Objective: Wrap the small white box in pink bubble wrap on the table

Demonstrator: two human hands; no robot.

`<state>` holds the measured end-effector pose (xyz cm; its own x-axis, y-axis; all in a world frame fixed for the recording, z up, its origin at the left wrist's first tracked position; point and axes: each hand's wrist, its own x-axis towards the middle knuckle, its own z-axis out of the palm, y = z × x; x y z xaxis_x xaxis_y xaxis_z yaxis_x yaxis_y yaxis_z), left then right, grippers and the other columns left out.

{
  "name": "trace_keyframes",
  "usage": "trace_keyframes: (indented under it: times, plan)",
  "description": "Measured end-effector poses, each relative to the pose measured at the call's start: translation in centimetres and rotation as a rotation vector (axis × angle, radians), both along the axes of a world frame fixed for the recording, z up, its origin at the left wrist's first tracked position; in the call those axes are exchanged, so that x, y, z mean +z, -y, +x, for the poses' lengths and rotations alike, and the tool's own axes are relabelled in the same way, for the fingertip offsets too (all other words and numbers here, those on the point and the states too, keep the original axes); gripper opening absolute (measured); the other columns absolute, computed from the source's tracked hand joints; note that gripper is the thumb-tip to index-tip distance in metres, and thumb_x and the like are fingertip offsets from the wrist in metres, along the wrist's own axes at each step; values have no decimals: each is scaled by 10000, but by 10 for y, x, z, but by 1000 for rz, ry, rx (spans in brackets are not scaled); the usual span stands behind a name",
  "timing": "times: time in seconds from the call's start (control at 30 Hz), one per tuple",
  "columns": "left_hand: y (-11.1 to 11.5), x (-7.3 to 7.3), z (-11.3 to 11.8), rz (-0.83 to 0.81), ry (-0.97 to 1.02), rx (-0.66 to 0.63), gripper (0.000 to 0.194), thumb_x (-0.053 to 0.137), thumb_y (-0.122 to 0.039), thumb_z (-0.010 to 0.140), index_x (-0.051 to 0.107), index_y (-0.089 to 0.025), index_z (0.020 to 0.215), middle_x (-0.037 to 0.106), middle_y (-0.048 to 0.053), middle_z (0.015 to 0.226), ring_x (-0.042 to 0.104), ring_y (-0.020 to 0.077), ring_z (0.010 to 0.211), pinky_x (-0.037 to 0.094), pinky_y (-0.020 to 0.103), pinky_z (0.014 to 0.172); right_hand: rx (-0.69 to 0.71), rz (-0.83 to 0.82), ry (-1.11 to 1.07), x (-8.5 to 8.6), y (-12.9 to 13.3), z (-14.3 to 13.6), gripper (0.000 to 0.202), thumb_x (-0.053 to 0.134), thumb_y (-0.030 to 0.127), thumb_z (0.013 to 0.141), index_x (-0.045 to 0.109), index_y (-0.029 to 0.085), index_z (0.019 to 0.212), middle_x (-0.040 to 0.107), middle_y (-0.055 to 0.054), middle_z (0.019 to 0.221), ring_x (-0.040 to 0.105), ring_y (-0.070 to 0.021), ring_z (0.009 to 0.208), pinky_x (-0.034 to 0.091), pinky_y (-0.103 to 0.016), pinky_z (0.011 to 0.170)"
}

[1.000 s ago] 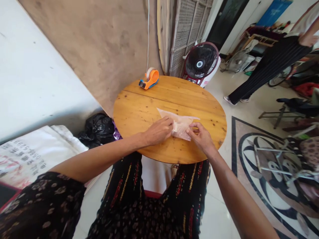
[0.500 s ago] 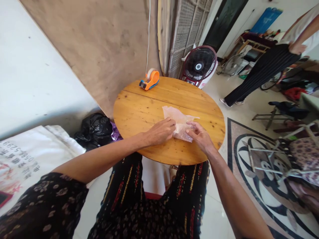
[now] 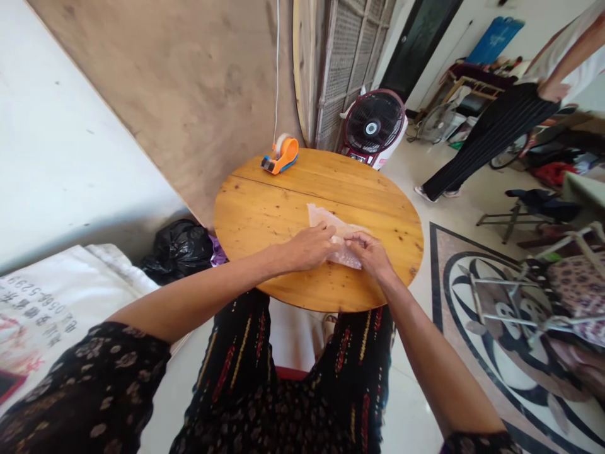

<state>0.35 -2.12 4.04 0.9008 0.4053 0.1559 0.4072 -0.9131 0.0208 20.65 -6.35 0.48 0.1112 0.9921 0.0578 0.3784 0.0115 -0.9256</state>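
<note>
A crumpled sheet of translucent bubble wrap (image 3: 348,257) lies on the round wooden table (image 3: 265,214) in front of me. My left hand (image 3: 312,246) is closed on its left part, fingers bent and pressed together. From the other side my right hand (image 3: 371,251) pinches the wrap between thumb and fingers, close to the left fingertips. A small pale part shows between both hands; whether something is wrapped inside is hidden. Towards the table's far edge stands an orange tape dispenser (image 3: 287,154) with a roll of clear tape, touched by neither hand.
A fan (image 3: 373,126) stands behind the table. Black plastic bags (image 3: 182,249) and white sacks (image 3: 70,296) lie at the left by a wooden board (image 3: 189,82). At the right are a standing person (image 3: 496,132), a folding stool (image 3: 529,208) and a metal-framed chair (image 3: 515,309).
My right hand has moved left, closer to my left hand, and its fingers have closed on the wrap. The wrap's right corner is now folded or covered. The view has shifted slightly.
</note>
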Motion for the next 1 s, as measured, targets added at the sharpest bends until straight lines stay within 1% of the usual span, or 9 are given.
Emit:
trace_keyframes:
  times: [0.13, 0.3, 0.43, 0.53, 0.63, 0.7, 0.8, 0.9, 1.0]
  plan:
    - [1, 4, 7, -16, -34, 13, 320, 453, -143, 884, 679, -195, 1105, 539, 144, 1020, 493, 287, 1012, 441, 353, 756, -16, -35, 21, -1, 1, 2, 299, 655, 469, 684, 626, 213, 836, 584, 20, 679, 461, -130, 550, 382, -261, 521]
    - [2, 10, 13, -9, -106, 23, 289, 479, -149, 867, 707, -159, 1046, 539, 158, 1027, 502, 299, 1021, 438, 364, 773, -47, -62, 38, -2, 0, 4, 375, 672, 486, 658, 628, 192, 887, 523, 40, 605, 426, -120, 511, 331, -252, 477]
    - [3, 13, 14, -6, -135, 26, 281, 480, -144, 864, 708, -150, 1029, 536, 170, 1052, 505, 309, 1034, 438, 371, 782, -22, -29, 13, -6, 0, 3, 313, 647, 456, 678, 603, 204, 859, 500, 52, 585, 426, -121, 505, 345, -256, 481]
    - [2, 12, 15, -12, -134, 31, 273, 474, -144, 863, 712, -153, 998, 531, 174, 1062, 507, 311, 1027, 441, 375, 769, -49, 33, 57, -11, 0, 3, 272, 624, 410, 702, 588, 223, 896, 501, 57, 578, 430, -129, 506, 358, -260, 482]
    - [0, 9, 16, -15, -136, 33, 282, 465, -144, 866, 718, -171, 988, 535, 162, 1051, 511, 300, 1007, 448, 387, 779, -65, 72, 141, -15, -1, 1, 272, 606, 369, 720, 581, 230, 953, 539, 50, 593, 461, -139, 514, 387, -270, 495]
    - [-2, 7, 16, -10, -140, 32, 275, 472, -148, 867, 717, -166, 990, 542, 155, 1038, 506, 295, 1014, 452, 395, 806, -68, 91, 155, -14, -2, -2, 280, 600, 353, 727, 570, 228, 976, 576, 42, 629, 492, -142, 532, 412, -271, 506]
    - [-2, 5, 14, 7, -117, 26, 287, 494, -146, 856, 674, -152, 1079, 553, 146, 1045, 491, 286, 1048, 460, 381, 835, -53, 102, 50, -10, -3, -10, 317, 604, 362, 732, 536, 227, 1010, 617, 37, 693, 530, -137, 534, 443, -264, 492]
    - [-2, 4, 7, -2, -58, 17, 397, 499, -114, 829, 567, -146, 1218, 563, 140, 1071, 495, 275, 1046, 468, 368, 831, -56, 62, -123, -3, -7, -20, 353, 610, 389, 732, 498, 230, 1027, 607, 52, 676, 521, -124, 472, 440, -250, 426]
    - [-3, 1, 0, -62, 52, 15, 402, 502, -80, 787, 532, -123, 1186, 579, 127, 1076, 508, 257, 1037, 464, 362, 866, -49, 33, -226, 1, -11, -26, 374, 633, 400, 714, 505, 226, 1020, 598, 52, 660, 522, -121, 452, 450, -250, 397]
